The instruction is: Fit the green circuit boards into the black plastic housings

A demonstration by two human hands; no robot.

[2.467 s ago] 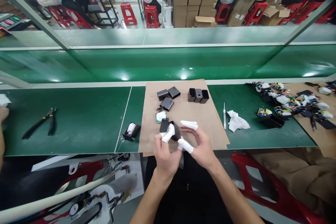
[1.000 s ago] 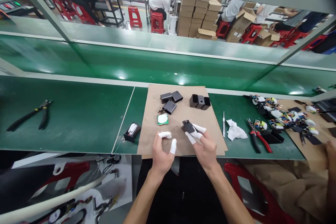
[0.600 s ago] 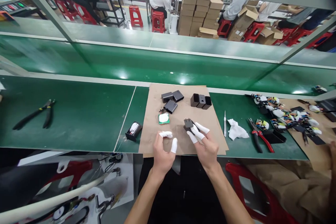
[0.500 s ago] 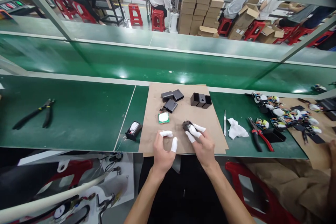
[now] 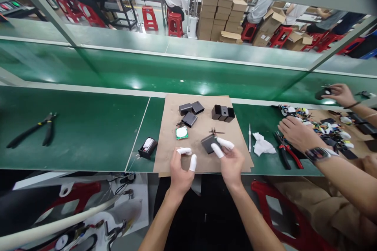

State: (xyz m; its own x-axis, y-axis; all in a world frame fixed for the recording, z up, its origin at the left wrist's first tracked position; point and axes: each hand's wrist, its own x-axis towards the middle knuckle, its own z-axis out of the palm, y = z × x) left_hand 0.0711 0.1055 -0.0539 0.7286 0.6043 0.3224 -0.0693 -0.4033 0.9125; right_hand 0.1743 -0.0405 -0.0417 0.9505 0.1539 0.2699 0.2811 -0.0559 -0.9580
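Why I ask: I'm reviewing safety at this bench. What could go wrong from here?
The black charger housing is held by the right hand alone, so it could slip. The green circuit board lies loose on the brown paper near the left hand and might get knocked. A co-worker's hand is close beside the red-and-black pliers and could nudge them.

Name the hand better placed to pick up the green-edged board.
Probably the left hand: it appears free, with the green-edged board just ahead, while the right hand holds a dark case.
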